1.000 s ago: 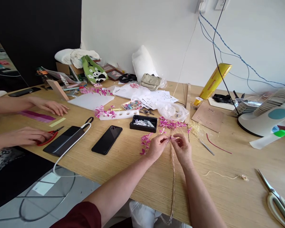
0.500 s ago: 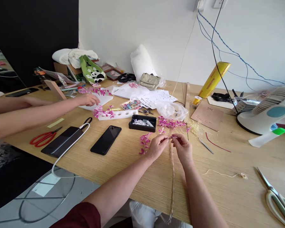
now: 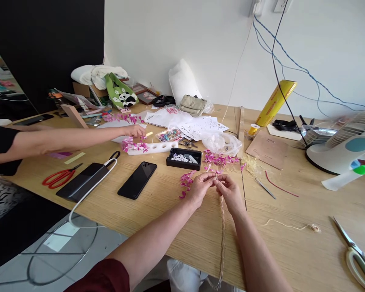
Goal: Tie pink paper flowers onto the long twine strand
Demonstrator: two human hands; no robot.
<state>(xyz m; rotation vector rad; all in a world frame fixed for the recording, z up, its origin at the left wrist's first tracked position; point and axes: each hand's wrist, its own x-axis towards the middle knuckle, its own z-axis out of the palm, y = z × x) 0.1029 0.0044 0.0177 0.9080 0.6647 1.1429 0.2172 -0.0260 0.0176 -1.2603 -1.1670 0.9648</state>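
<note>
co-worker's hand (image 3: 136, 131) touching white foam strip (image 3: 153, 147) left of black tray | black tray (image 3: 184, 157) holds white scraps | left hand (image 3: 201, 187) and right hand (image 3: 229, 192), fingers pinched together on pink flower sprig (image 3: 214, 173) atop twine (image 3: 222, 227), just in front of tray | pale woodgrain tabletop (image 3: 292, 251), white wall

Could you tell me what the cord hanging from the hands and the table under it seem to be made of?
The cord looks like natural fibre, perhaps jute or raffia: pale tan, matt, twisted strands with a frayed end. Both the left hand and right hand pinch its top. The table looks like light wood or wood-look laminate: fine straight grain with a smooth, low sheen; which of the two I cannot tell.
</note>
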